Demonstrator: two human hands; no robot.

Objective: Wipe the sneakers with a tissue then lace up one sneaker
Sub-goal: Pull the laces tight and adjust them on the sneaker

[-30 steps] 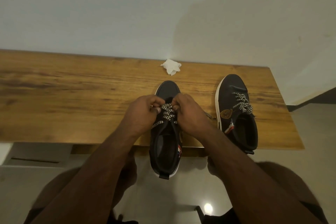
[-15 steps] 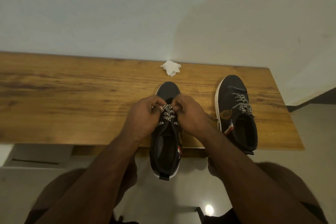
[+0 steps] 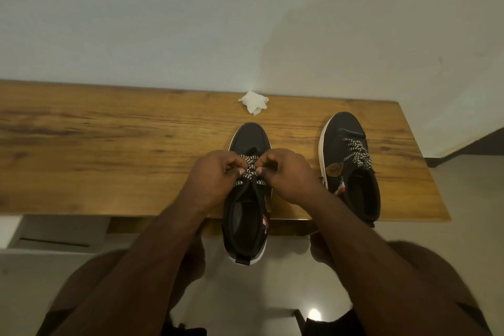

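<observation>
A black sneaker (image 3: 246, 224) with a white sole lies on the wooden table (image 3: 109, 150), its heel hanging over the near edge. Its black-and-white patterned lace (image 3: 248, 169) is pinched from both sides over the tongue. My left hand (image 3: 215, 177) grips the lace on the left, my right hand (image 3: 289, 174) on the right, fingertips nearly touching. A second black sneaker (image 3: 350, 166), laced, with a gold badge, lies to the right. A crumpled white tissue (image 3: 254, 102) rests at the table's far edge by the wall.
A pale wall rises directly behind the table. The table's right end is just past the second sneaker. A white drawer unit (image 3: 54, 234) sits under the table at the left. Glossy floor and my knees lie below.
Both hands stay on the lace with only small finger shifts; the fingertips have drawn slightly closer together over the tongue. The sneakers and tissue have not moved.
</observation>
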